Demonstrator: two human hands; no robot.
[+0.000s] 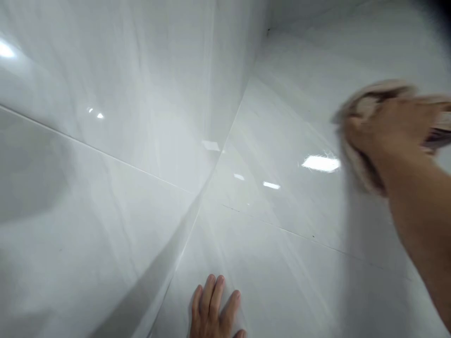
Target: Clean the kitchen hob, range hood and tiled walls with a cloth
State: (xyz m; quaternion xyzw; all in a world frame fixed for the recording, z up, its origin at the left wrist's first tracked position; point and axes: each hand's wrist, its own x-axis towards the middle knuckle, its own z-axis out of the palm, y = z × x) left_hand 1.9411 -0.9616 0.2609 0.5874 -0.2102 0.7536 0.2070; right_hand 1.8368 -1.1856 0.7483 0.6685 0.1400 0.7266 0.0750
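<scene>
Pressing a cloth [362,141] against the right-hand wall [289,117], the right hand [387,126] is seen at the upper right of the frame, its forearm running down to the lower right corner. The hand is closed about the cloth, which is bunched; pale folds show above the knuckles and below the heel of the hand. Both are blurred, so the fingers cannot be told apart, and whether the cloth lies flat on the tile cannot be told.

The left hand [213,312] is found at the bottom centre, laid flat and open on the same wall, fingers spread and pointing up the frame. Nothing is held in it. It lies just right of the corner seam [211,173], where the right-hand wall meets the left wall [105,94]; the seam runs from the top centre down toward the lower left.

The cloth is thus placed up and to the right of the left hand, well apart from it, and only the right hand is on it. Between the two hands a grout line [282,228] crosses the tile, sloping down to the right. Bright reflections [320,163] are seen on the glossy surface just left of the cloth, between it and the seam. The stretch of tile from the cloth to the seam lies leftward of the right hand.
</scene>
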